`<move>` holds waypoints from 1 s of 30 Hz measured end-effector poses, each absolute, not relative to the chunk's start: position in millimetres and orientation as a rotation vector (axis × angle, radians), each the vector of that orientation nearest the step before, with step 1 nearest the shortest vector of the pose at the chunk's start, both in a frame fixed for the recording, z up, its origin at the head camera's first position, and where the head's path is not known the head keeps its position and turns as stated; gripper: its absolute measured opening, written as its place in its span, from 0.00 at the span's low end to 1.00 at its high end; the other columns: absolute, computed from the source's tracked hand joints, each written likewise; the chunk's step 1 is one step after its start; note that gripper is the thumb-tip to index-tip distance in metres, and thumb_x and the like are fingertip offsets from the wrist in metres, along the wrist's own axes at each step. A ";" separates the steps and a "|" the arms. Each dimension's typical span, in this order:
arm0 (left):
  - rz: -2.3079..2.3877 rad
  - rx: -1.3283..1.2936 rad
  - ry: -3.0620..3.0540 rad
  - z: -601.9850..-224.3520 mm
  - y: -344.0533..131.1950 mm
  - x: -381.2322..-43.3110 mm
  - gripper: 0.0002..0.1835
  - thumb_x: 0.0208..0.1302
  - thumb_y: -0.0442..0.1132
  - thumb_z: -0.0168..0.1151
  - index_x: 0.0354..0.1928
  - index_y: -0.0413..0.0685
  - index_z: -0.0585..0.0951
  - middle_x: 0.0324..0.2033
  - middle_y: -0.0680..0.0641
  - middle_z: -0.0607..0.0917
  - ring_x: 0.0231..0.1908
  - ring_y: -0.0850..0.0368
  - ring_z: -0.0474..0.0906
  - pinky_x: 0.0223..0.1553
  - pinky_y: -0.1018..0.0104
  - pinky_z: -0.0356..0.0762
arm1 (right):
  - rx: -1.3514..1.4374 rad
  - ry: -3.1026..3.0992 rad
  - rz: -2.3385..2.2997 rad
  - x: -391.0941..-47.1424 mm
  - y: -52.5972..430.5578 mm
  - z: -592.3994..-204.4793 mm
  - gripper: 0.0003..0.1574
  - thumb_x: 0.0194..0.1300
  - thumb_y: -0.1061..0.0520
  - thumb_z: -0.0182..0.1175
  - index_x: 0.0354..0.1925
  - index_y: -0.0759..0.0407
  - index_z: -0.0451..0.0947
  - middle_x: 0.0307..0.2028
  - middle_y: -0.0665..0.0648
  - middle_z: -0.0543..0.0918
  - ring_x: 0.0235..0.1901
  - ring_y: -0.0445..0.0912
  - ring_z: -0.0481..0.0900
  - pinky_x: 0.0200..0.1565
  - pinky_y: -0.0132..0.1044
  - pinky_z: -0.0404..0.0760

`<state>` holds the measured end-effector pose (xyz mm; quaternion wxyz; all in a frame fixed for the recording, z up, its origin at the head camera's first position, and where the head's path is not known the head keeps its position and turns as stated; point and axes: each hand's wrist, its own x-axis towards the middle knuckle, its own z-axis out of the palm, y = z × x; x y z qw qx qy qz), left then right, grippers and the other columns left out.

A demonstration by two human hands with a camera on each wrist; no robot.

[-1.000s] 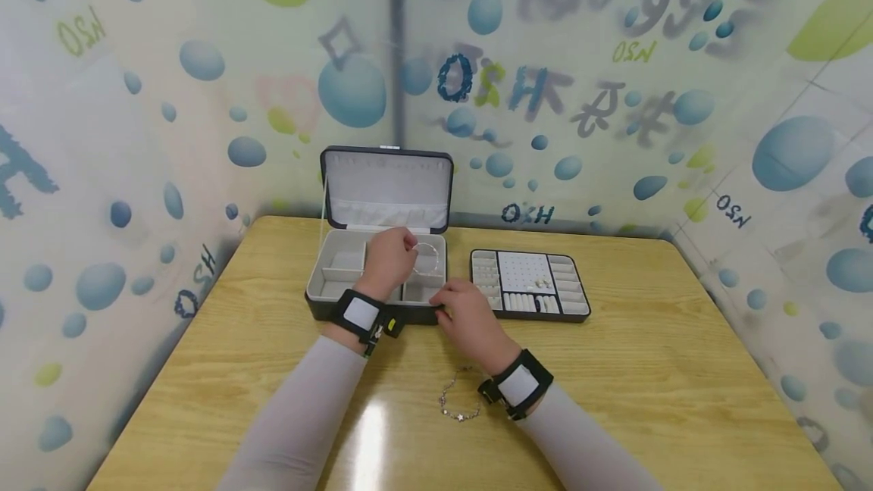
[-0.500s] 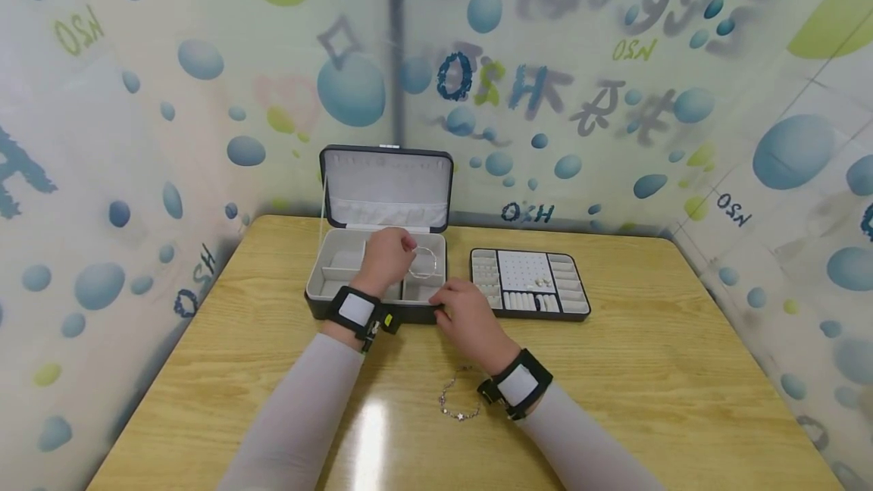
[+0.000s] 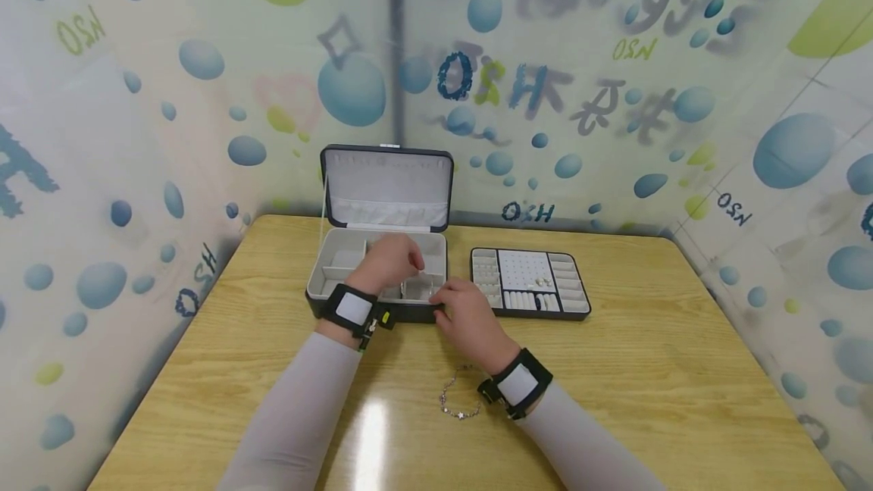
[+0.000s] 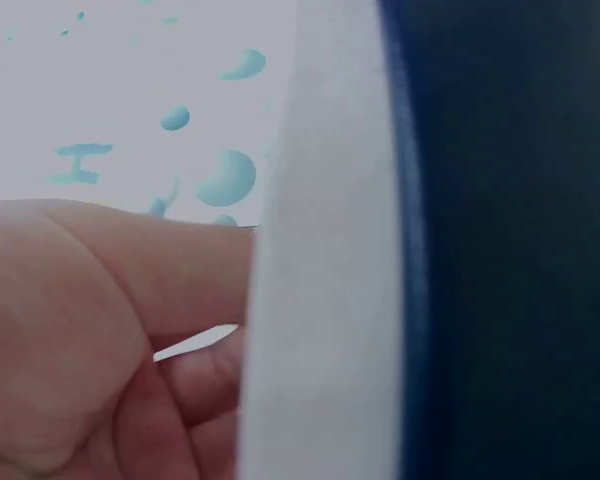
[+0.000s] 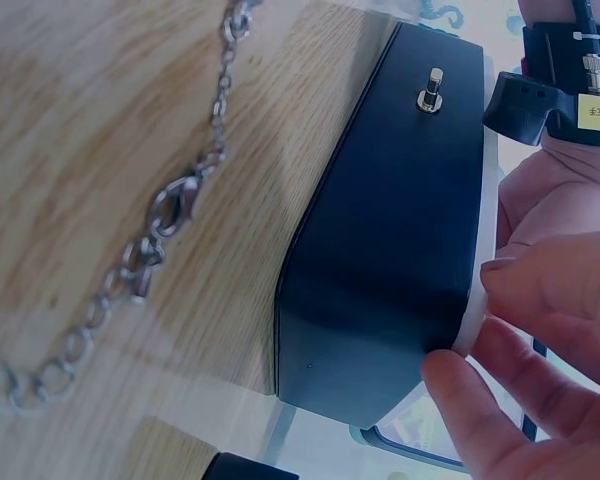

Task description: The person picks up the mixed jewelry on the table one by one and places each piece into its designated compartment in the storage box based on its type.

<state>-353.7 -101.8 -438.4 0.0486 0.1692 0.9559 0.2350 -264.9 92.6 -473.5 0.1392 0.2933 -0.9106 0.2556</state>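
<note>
A dark jewelry box (image 3: 368, 312) with a pale divided interior stands with its lid (image 3: 387, 189) raised. My left hand (image 3: 390, 258) reaches over the box, thumb and finger pinching a thin bangle (image 3: 432, 286) lowered at the front right compartment; only faint glints of the bangle show. In the left wrist view, the box's pale rim (image 4: 325, 260) hides the fingertips. My right hand (image 3: 472, 322) grips the front right corner of the box, thumb and fingers on either side of the wall in the right wrist view. A silver star bracelet (image 3: 461, 416) lies on the table near the right wrist.
Right of the box lies a jewelry tray (image 3: 574, 317) with earrings (image 3: 541, 282) on its perforated panel and ring rolls at its front. The wooden table (image 3: 655, 370) meets patterned walls at the back and sides. A metal clasp knob (image 5: 433, 90) juts from the box front.
My left hand has come down and slightly toward me, and the bangle, earlier a full circle above the divider, now sits lower in the front right compartment. My right hand has stayed put.
</note>
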 end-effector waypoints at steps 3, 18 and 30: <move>0.699 0.541 2.875 -440.2 -99.4 -352.2 0.07 0.64 0.31 0.68 0.35 0.49 0.91 0.38 0.48 0.91 0.38 0.53 0.82 0.42 0.60 0.82 | 0.849 -2.627 0.737 -265.4 92.6 -474.3 0.09 0.62 0.64 0.74 0.42 0.59 0.90 0.41 0.56 0.86 0.44 0.50 0.85 0.52 0.45 0.84; 0.648 0.548 2.887 -447.8 -88.2 -349.5 0.11 0.66 0.28 0.64 0.38 0.49 0.92 0.39 0.48 0.91 0.39 0.53 0.82 0.45 0.59 0.84 | 0.835 -2.658 0.754 -263.6 92.5 -470.6 0.10 0.63 0.64 0.73 0.44 0.58 0.90 0.43 0.55 0.86 0.45 0.48 0.84 0.52 0.44 0.84; 0.644 0.532 2.891 -446.1 -84.9 -346.4 0.11 0.65 0.27 0.63 0.38 0.48 0.92 0.39 0.47 0.91 0.40 0.52 0.83 0.47 0.57 0.85 | 0.825 -2.692 0.739 -264.1 92.2 -470.2 0.11 0.64 0.64 0.73 0.45 0.58 0.90 0.44 0.55 0.86 0.46 0.48 0.84 0.53 0.43 0.85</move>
